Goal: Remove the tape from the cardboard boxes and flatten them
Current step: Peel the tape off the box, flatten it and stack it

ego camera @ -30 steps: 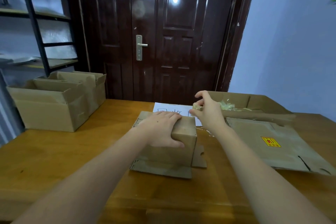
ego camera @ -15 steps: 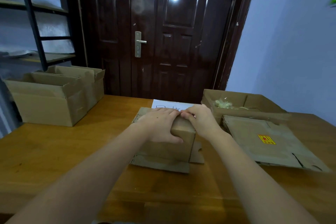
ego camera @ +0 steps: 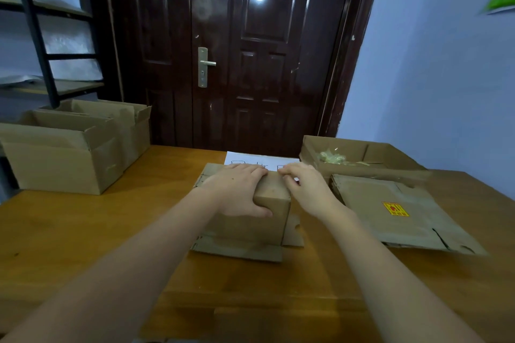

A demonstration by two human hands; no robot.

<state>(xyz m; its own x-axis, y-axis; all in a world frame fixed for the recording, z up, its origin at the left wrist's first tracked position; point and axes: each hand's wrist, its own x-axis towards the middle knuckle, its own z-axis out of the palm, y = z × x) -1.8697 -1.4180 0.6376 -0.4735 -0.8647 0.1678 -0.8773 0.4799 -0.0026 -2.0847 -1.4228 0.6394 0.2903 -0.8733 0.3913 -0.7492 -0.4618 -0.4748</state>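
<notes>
On table – small box under left hand | right hand at top edge

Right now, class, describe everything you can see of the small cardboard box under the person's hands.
The small cardboard box is plain brown corrugated card, standing upright near the middle of the wooden table. Its bottom flaps are splayed flat on the table at the front and right. The left hand rests on its top, thumb over the front face. The right hand touches the far top edge with curled fingertips. A white sheet lies just behind it. Any tape on it cannot be made out.
</notes>
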